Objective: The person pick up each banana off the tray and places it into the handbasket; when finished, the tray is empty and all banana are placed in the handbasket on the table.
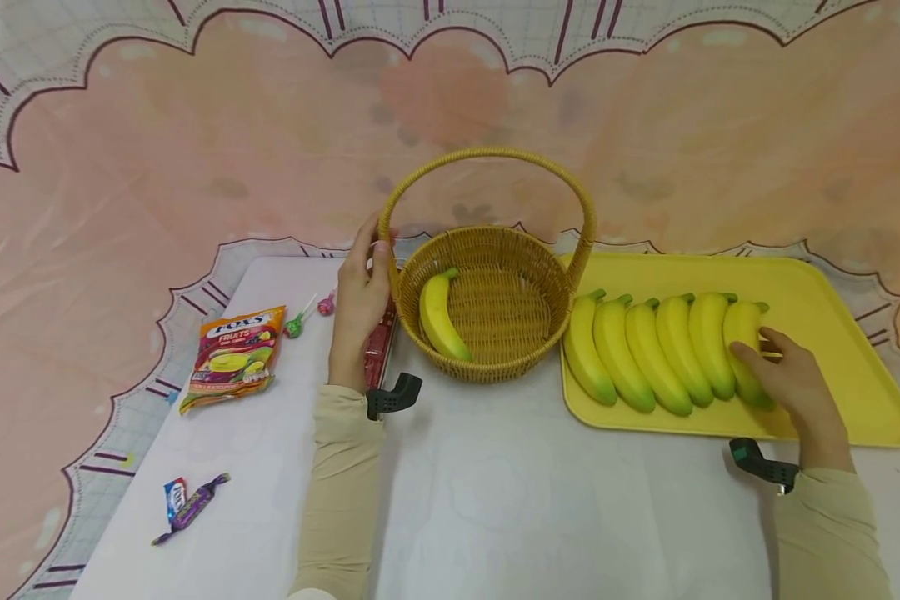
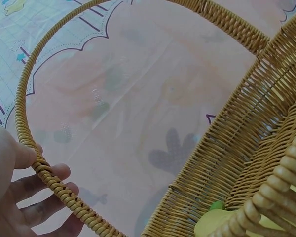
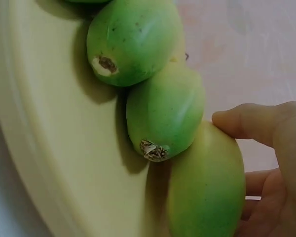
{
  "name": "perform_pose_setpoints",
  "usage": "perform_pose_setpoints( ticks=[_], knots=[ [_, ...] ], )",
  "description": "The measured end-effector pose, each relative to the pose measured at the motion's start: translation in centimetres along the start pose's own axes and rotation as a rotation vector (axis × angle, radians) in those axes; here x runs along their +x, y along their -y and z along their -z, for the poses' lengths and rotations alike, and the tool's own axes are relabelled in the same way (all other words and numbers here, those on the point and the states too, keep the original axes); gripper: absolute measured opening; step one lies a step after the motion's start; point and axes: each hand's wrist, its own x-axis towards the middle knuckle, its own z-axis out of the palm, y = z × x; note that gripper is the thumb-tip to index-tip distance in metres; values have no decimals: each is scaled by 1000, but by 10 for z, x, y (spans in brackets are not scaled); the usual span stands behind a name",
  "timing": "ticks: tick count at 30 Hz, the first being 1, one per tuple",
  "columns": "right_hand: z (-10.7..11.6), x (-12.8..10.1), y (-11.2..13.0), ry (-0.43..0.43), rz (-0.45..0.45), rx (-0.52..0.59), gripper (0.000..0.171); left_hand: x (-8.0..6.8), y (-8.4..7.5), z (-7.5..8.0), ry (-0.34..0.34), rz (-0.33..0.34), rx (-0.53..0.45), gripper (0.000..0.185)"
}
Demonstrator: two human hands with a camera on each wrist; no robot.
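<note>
1. White table (image 1: 540, 483), printed cloth (image 1: 450, 108) behind it.
2. Basket (image 1: 487, 372) sits near the table's far edge, one loose banana (image 1: 438, 317) inside along its left wall.
3. Left hand (image 1: 363, 292) grips the basket handle (image 2: 25, 98), thumb and fingers round its left side.
4. Yellow tray (image 1: 840, 317) toward the table's right edge; banana row (image 1: 654, 354), six total, starts at the tray's left edge.
5. Right hand (image 1: 795, 379) pinches the end banana (image 1: 745, 323), nearest the tray's right edge.
6. Table's left edge: candy bag (image 1: 236, 358), wrapped candies (image 1: 192, 507). Lollipops (image 1: 294, 327) toward the far left corner.
</note>
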Motion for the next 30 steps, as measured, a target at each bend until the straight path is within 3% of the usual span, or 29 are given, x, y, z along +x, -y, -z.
perform_pose_setpoints(
  ticks=[10, 24, 30],
  knots=[
    [-4, -11, 8, -56, 46, 1, 80, -1, -1, -1, 7, 10, 15, 41],
    [-27, -37, 50, -27, 241, -20, 71, 0, 0, -2, -6, 2, 34, 41],
    [-39, -46, 69, -1, 382, -26, 67, 0, -2, -2, -1, -1, 31, 41]
  ],
)
